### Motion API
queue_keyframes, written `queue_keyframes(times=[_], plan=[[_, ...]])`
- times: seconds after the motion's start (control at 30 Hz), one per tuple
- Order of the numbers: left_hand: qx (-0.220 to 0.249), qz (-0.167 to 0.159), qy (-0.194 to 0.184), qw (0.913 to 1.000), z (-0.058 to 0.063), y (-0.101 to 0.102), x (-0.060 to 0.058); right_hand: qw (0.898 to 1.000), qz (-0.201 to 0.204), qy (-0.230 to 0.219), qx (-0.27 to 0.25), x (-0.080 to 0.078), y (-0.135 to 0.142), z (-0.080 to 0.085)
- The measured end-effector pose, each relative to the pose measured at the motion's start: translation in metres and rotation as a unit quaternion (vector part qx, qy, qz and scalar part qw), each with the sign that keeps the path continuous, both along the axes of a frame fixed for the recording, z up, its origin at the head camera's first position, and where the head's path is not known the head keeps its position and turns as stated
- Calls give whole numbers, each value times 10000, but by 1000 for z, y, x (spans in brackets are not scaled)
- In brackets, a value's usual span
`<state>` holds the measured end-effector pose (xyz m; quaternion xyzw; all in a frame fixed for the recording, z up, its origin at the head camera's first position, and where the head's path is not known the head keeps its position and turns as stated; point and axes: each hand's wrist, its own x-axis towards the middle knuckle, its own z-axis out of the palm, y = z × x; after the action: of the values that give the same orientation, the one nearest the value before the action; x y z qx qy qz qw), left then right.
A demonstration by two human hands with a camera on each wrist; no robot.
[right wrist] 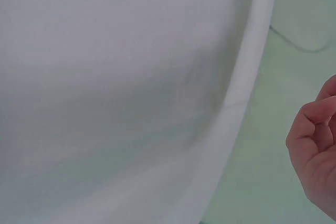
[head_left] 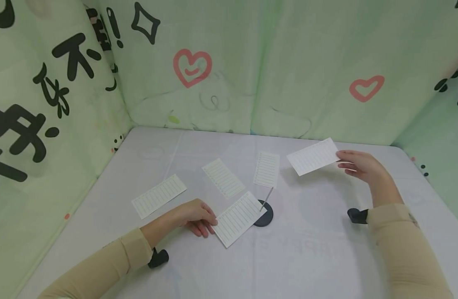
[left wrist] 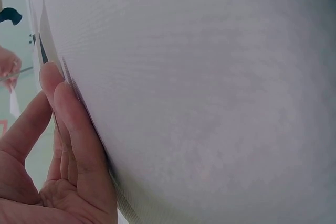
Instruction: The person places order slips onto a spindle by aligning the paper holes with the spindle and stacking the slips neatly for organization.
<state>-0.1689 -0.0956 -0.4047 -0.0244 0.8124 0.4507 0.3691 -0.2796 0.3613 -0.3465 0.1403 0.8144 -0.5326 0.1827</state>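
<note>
My left hand (head_left: 199,218) pinches the near left edge of a white lined paper slip (head_left: 236,222). This slip's right corner overlaps the round black base (head_left: 265,220) of a bill spike, and the thin metal rod (head_left: 266,198) rises at that corner; whether it pierces the paper, I cannot tell. At the right, my right hand (head_left: 357,164) pinches another lined slip (head_left: 312,157) by its right end, raised above the table with a shadow under it. The left wrist view shows the left fingers (left wrist: 79,135) close to the tabletop. In the right wrist view the hand (right wrist: 315,156) is partly cut off.
Three more lined slips lie apart on the white-covered table (head_left: 307,257): one at left (head_left: 159,196), one in the middle (head_left: 224,178), one behind the spike (head_left: 266,169). A pale green curtain (head_left: 288,62) with drawn hearts and black characters stands around the table's back and sides.
</note>
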Motion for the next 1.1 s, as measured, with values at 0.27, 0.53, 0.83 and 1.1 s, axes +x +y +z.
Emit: queue_keyframes(times=[0.27,0.53,0.83,1.1], plan=[[173,-57,15,9998,0,-3,0,9967,83,502,-638,17,-50,29],[-151,-300,300,9990,8,-7,1,9847,59,786,-1552,37,-97,51],[238,-190,1177,9926,35,-14,-14,9747,337,1251,-1824,59,-137,61],[2246,38,1198,9670,74,-11,-15,9739,715,1348,-1682,76,-164,63]])
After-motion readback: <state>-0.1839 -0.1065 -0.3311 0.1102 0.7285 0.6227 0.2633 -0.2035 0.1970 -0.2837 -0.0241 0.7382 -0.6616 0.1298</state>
